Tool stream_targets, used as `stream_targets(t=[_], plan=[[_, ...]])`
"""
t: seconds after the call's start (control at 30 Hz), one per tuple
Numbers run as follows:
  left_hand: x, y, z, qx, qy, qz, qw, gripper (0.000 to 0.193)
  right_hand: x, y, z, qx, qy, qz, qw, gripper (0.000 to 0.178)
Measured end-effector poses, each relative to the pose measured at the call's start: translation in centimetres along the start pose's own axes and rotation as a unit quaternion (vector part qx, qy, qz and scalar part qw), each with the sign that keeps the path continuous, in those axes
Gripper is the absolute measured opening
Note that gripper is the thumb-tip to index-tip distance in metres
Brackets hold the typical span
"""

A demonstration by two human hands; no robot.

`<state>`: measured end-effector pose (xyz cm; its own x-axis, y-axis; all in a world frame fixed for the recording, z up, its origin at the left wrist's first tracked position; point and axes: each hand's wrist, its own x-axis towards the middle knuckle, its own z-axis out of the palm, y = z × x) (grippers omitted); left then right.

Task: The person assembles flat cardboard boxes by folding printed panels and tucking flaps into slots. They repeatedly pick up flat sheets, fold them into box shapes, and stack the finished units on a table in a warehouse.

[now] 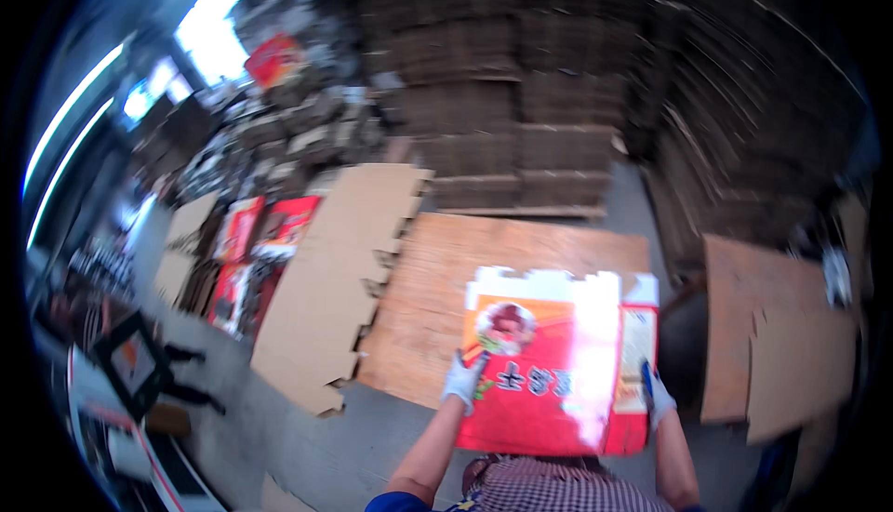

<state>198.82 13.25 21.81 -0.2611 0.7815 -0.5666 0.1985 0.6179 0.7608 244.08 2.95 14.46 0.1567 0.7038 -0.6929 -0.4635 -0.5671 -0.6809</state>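
Note:
A flattened carton, glossy red with an orange corner, a round food picture and a white notched far edge, is held in front of me. My left hand, in a white glove, is closed on its left edge with the thumb on top. On the opposite side my right hand, gloved with dark blue fingertips, grips the right edge. The fingers under the carton are hidden. Beyond and partly beneath it lies a wooden tabletop. Bright glare covers part of the carton's right half.
Plain brown notched cardboard sheets lie left of the tabletop. Past them are red printed cartons. Tall stacks of brown cardboard line the back and right. Another board with a cardboard piece stands at the right. A person is far left.

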Motion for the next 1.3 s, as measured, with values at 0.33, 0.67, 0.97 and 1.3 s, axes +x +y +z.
stream_targets(t=[0.33, 0.67, 0.97, 1.3], plan=[[2.5, -5.0, 0.9, 0.196, 0.043, 0.041, 0.979, 0.107, -2.6, -2.9, 2.5, -0.062, 0.011, 0.099, 0.993, 0.069], [0.2, -8.5, -1.9, -0.029, 0.119, 0.097, 0.988, 0.08, -0.2, -2.0, 1.0, -0.174, 0.007, 0.038, 0.984, 0.063], [-26.0, -41.8, -1.0, 0.014, 0.226, -0.296, 0.928, 0.071, -0.6, -6.7, 0.9, -0.301, 0.057, -0.156, 0.939, 0.069], [-49.0, -59.9, 13.1, -0.391, 0.472, -0.485, 0.624, 0.062, -7.1, -7.4, 16.1, -0.185, -0.333, -0.25, 0.89, 0.056]])
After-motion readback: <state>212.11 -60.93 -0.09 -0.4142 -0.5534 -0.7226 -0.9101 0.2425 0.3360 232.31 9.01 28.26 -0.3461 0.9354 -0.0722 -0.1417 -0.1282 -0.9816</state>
